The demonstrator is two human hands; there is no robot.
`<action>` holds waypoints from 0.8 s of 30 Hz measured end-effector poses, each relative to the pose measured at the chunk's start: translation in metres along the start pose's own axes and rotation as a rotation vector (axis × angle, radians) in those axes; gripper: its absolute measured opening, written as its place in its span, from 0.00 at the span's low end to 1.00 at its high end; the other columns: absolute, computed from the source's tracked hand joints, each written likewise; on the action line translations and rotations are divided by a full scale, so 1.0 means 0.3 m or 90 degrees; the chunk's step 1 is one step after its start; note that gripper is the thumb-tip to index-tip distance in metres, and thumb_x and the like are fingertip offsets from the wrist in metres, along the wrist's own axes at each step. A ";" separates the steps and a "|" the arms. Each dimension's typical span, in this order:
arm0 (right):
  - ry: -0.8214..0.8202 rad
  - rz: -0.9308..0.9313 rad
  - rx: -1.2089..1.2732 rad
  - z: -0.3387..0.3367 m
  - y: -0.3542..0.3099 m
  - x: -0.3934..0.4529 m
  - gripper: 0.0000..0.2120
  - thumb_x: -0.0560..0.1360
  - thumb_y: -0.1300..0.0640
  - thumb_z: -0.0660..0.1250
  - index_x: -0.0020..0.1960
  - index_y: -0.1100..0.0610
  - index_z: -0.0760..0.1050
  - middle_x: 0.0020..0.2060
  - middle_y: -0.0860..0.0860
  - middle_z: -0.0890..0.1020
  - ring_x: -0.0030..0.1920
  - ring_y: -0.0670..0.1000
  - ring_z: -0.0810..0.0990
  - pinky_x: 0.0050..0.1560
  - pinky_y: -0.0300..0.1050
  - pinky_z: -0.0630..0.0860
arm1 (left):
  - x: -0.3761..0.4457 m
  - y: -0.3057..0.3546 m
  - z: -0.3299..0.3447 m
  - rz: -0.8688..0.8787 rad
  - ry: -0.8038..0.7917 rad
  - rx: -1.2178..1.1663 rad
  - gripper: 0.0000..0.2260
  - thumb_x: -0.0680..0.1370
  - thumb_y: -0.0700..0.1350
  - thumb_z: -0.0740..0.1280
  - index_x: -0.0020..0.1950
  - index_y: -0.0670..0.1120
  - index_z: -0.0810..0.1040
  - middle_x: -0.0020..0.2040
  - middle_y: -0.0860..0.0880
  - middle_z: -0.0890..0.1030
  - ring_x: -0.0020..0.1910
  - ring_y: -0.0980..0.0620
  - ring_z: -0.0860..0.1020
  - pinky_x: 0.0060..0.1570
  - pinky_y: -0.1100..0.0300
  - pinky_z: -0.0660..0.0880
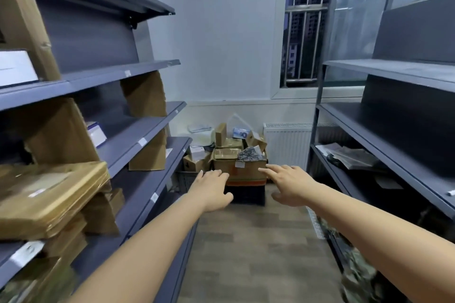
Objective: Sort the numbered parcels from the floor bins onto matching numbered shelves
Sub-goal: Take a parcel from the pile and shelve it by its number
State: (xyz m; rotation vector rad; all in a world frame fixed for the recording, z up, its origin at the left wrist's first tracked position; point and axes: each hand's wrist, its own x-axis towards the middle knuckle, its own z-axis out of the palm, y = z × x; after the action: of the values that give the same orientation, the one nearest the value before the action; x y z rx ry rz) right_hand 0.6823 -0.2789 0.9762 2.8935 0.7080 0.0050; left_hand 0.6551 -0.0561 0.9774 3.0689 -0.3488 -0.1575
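Cardboard box (240,167) tops the floor bin (246,194) at the aisle's far end; both hands, left (211,188) and right (286,184), reach out with fingers spread, holding nothing. I'd grab its sides evenly, read the label first.

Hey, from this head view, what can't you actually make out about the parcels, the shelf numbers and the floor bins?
- White tag on the front cardboard box: too small to read.
- Shelf-edge labels: blurred, numbers unreadable.
- Black bin under that box: partly hidden by the left hand and right hand.
- Near-left parcels: motion-blurred and cut off by the frame's left edge.
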 end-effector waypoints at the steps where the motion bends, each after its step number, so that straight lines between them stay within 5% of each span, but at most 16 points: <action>1: -0.005 0.002 0.001 -0.004 0.029 0.079 0.36 0.78 0.48 0.61 0.80 0.48 0.46 0.78 0.50 0.54 0.74 0.56 0.61 0.71 0.53 0.63 | 0.084 -0.034 -0.017 0.001 -0.004 0.004 0.29 0.80 0.53 0.57 0.79 0.46 0.55 0.79 0.45 0.55 0.78 0.47 0.52 0.76 0.48 0.46; 24: -0.041 -0.019 0.060 0.222 0.877 1.694 0.36 0.78 0.48 0.63 0.79 0.46 0.47 0.78 0.49 0.55 0.75 0.55 0.61 0.71 0.53 0.62 | 1.855 -0.384 -0.086 -0.021 -0.043 -0.002 0.31 0.79 0.56 0.59 0.79 0.47 0.55 0.79 0.46 0.56 0.77 0.47 0.55 0.76 0.47 0.50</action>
State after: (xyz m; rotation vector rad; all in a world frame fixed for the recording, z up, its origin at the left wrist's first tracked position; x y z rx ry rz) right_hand 1.2569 -0.2863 0.9342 2.9564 0.7593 -0.1272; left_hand 1.2226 -0.0688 0.9428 3.0734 -0.2999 -0.2626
